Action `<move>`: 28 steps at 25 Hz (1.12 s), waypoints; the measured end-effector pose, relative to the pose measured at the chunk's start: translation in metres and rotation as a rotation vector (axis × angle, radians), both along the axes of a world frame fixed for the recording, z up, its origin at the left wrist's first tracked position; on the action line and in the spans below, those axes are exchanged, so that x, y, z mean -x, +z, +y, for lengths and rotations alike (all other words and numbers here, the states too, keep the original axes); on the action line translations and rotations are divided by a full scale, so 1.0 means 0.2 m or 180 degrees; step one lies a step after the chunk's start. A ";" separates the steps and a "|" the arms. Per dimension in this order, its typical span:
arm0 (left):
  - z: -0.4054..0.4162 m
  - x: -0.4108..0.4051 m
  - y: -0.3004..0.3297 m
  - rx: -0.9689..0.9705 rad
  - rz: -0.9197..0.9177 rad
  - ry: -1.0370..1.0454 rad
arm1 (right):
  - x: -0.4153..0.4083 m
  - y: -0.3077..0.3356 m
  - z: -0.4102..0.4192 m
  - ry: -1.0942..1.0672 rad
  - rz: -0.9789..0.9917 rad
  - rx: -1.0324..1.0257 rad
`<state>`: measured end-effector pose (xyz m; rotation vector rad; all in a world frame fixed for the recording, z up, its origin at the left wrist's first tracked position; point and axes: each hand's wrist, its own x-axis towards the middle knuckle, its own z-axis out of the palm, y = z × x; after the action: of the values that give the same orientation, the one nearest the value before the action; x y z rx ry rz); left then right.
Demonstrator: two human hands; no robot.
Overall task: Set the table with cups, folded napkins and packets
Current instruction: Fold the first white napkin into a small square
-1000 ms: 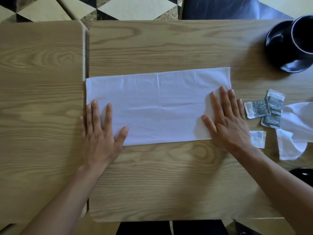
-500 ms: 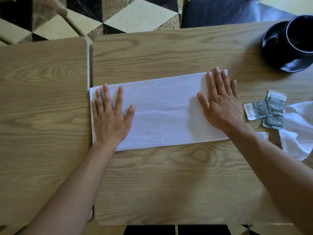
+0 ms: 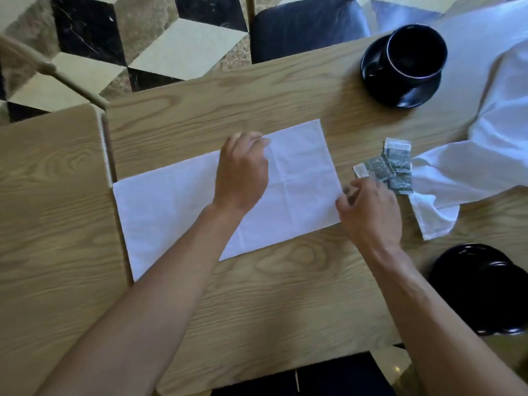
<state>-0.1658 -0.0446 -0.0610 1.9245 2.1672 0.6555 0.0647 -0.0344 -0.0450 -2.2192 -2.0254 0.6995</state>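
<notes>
From my head view, the long white folded cloth napkin (image 3: 183,204) lies mid-frame on the wooden worktop (image 3: 257,295). My left hand (image 3: 243,172) pinches its top edge; my right hand (image 3: 368,212) pinches its right edge. Upper right, a black cup (image 3: 414,52), seemingly empty, sits on a black saucer (image 3: 400,95); grey packets (image 3: 391,170) lie beside.

Two light wood-grain desks (image 3: 285,295) stand edge to edge on a floor (image 3: 160,50) of black, cream and brown cube-pattern tiles, a dark-cushioned chair (image 3: 303,27) drawn up opposite.
</notes>
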 end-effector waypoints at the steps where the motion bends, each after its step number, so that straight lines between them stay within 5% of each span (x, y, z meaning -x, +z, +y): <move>1: 0.09 -0.10 0.01 0.0007 -0.0022 -0.0552 | -0.01 0.00 -0.02 0.0014 -0.0030 0.0101; 5: 0.28 -0.35 -0.02 0.0242 0.0635 -0.2658 | -0.02 -0.01 -0.04 -0.0170 0.0151 0.0427; 8: 0.30 -0.39 -0.02 0.0456 0.1040 -0.3171 | -0.05 -0.01 0.01 -0.0062 0.0166 0.0774; 11: 0.33 -0.38 0.00 0.0487 0.0843 -0.3353 | -0.06 0.02 0.04 -0.0004 0.0596 0.1013; 18: 0.49 -0.21 0.20 0.1200 0.0983 -0.3256 | -0.05 0.17 -0.06 -0.0326 0.2202 0.0809; 21: 0.55 0.01 0.32 0.0947 0.1204 -0.3003 | 0.05 0.22 -0.13 -0.0371 0.2690 0.0459; 28: 0.15 0.68 0.39 0.0705 0.0624 -0.1443 | 0.56 0.23 -0.38 0.0981 0.2795 0.0180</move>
<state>-0.3026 -0.0149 0.0169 2.3126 1.7072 0.1475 -0.0474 -0.1099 0.0012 -1.2244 -1.8376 1.4406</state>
